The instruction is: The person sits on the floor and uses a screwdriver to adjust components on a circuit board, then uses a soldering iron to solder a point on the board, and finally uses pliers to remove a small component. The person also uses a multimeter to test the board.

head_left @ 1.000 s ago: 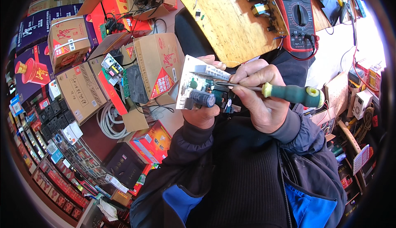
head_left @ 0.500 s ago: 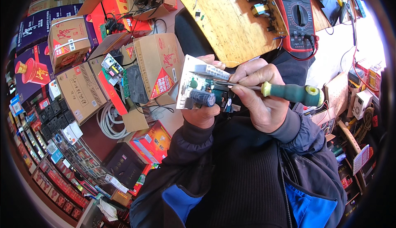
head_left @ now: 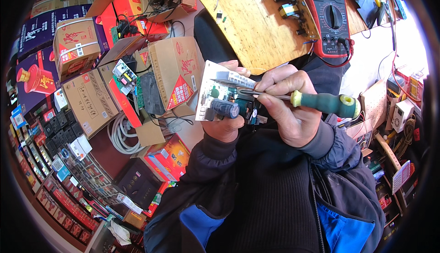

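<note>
I log, centre of frame: one circuit board (head_left: 205, 88), gripped in left hand (head_left: 223, 128); one green-handled screwdriver (head_left: 327, 103), shaft pinched in right hand (head_left: 293, 111); cylindrical capacitor (head_left: 226, 108) mounted; work left, I cannot tell.

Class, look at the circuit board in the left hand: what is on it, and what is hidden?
On the circuit board are a blue-grey cylinder, a pale grey ribbed piece and a small green part. The surface directly beneath them is covered, and the board's back faces away.
</note>
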Tool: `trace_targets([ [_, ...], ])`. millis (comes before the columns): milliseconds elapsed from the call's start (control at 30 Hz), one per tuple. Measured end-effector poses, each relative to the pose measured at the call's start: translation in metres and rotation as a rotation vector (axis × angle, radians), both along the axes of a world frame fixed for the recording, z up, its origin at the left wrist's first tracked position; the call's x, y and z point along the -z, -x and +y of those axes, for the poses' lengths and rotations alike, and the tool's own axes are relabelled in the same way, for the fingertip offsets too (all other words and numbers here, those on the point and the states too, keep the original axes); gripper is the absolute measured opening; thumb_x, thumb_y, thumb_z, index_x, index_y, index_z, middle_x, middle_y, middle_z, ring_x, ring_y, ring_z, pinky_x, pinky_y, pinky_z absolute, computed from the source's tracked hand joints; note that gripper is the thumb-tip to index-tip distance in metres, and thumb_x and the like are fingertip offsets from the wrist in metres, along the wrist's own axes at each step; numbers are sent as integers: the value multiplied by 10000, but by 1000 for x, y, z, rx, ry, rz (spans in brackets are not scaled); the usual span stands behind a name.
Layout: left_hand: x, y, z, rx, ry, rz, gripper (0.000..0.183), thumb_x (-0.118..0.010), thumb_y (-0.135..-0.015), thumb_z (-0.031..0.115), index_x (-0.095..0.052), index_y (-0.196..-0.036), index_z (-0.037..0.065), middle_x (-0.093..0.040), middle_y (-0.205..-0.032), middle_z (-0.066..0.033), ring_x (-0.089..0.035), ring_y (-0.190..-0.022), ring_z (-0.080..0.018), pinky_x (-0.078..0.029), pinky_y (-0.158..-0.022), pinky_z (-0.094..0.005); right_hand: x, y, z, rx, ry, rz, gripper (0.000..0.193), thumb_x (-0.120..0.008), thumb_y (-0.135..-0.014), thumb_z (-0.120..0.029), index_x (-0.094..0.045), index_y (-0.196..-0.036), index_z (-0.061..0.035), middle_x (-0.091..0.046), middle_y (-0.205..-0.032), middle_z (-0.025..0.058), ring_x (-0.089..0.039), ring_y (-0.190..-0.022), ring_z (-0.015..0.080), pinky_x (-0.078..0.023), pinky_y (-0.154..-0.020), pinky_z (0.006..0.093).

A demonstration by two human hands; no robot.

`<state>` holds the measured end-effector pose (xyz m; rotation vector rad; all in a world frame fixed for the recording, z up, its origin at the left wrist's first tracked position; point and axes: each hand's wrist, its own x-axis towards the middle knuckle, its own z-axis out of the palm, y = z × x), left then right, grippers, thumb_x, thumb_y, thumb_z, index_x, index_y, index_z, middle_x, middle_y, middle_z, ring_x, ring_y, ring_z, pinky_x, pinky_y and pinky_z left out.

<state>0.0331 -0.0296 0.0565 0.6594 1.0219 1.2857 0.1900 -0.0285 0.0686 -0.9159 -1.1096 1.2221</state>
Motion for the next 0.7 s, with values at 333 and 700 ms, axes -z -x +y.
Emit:
trace_targets([
  [333, 1, 0, 0, 1, 9, -22, 1140, -1024, -637, 496, -475, -1459, -72, -611, -1354, -151, -618, -1269, -253, -532, -1071, -400, -3, -4, -1, -37, 62, -17, 132, -686, -975, 66, -582, -1038, 16, -656, -1085, 177, -646, -983, 205, -536, -912, 338],
  [700, 2, 0, -2, -1, 11, -31, 1130, -1014, -656, 497, -465, -1465, -71, -606, -1358, -152, -618, -1278, -261, -537, -1080, -408, -3, -3, -3, -30, 72, -9, 128, -683, -978, 65, -585, -1043, 17, -648, -1092, 176, -643, -991, 202, -536, -925, 336],
])
